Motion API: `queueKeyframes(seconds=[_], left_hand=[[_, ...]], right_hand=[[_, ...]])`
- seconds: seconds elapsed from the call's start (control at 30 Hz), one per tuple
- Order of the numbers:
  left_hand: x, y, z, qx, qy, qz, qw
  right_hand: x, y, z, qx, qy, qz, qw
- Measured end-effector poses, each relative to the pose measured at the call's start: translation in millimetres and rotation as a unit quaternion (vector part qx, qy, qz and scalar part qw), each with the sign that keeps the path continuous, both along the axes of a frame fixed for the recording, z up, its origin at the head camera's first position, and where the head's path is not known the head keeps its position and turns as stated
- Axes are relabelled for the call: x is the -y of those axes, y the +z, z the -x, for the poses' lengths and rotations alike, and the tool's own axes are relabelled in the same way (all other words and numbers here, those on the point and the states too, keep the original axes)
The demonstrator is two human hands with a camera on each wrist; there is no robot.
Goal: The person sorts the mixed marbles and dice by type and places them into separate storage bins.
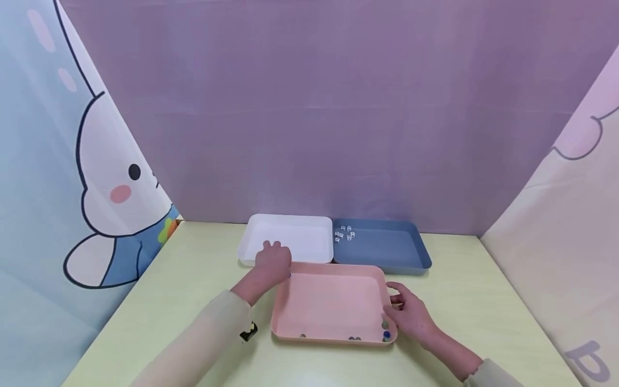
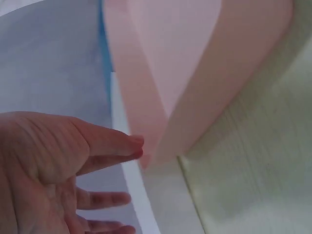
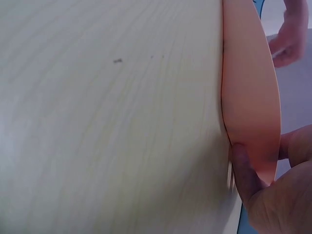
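Observation:
A pink tray stands in front of me on the table. My left hand is at its far left corner. In the left wrist view the thumb and index fingertips come together at the corner, the other fingers spread apart. My right hand grips the tray's right wall, one finger on the outer face, others behind the rim. A blue marble and a greenish marble lie in the near right corner. Several small clear or grey balls rest along the near wall. Something small and blue shows beside my left hand.
Behind the pink tray are a white tray and, right of it, a blue-grey tray with several white lettered or dotted cubes at its left end. The pale table meets a purple cloth at the back.

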State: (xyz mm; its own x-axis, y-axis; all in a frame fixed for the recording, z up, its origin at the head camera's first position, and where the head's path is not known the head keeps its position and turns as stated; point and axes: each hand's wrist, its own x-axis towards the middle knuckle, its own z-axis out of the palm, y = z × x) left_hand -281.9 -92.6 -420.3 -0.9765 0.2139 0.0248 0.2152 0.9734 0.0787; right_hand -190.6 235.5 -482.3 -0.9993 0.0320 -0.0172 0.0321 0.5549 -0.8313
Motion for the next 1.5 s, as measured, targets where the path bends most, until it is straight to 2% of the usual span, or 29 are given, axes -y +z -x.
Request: queueKeyframes(seconds=[0.1,0.3,0.53,0.67,0.87,0.97,1.07,1.3,1.4,1.5], left_hand=[[-5.3,-4.4,8.6,0.0,-0.005,0.046,0.9989],[-16.5,-6.2,18.5,-0.002,-0.013,0.097,0.9952],[-33.8,-11.6,25.2,0.032,0.025,0.147,0.9883],[-41.0,-11.5,27.2,0.049,0.036,0.176,0.9825],[-49.0,-9.4,33.9,0.077,0.059,0.185,0.9779],[-51.9,-6.2,33.4,0.089,0.067,0.186,0.9763],[-53.7,-5.2,30.0,0.085,0.064,0.195,0.975],[-54.0,-10.8,14.7,0.035,0.033,0.241,0.9693],[-54.4,-13.2,8.3,0.008,0.012,0.27,0.9629],[-54.6,-16.8,5.5,-0.004,0.002,0.295,0.9555]], right_hand=[[0,0.3,0.7,0.004,0.003,-0.002,1.0],[-1,1.0,2.9,-0.001,0.005,0.001,1.0],[-2,0.6,2.1,0.001,0.005,0.003,1.0],[-1,1.3,2.0,0.0,0.005,0.004,1.0],[-1,1.7,2.9,-0.004,0.009,-0.002,1.0],[-2,0.6,3.0,-0.003,0.008,-0.003,1.0],[-2,-0.8,2.6,-0.001,0.007,-0.001,1.0],[-3,-1.7,3.4,0.008,0.003,-0.005,1.0],[-3,-1.3,3.8,0.007,0.003,-0.005,1.0],[-3,-0.8,3.9,0.006,0.007,-0.002,1.0]])
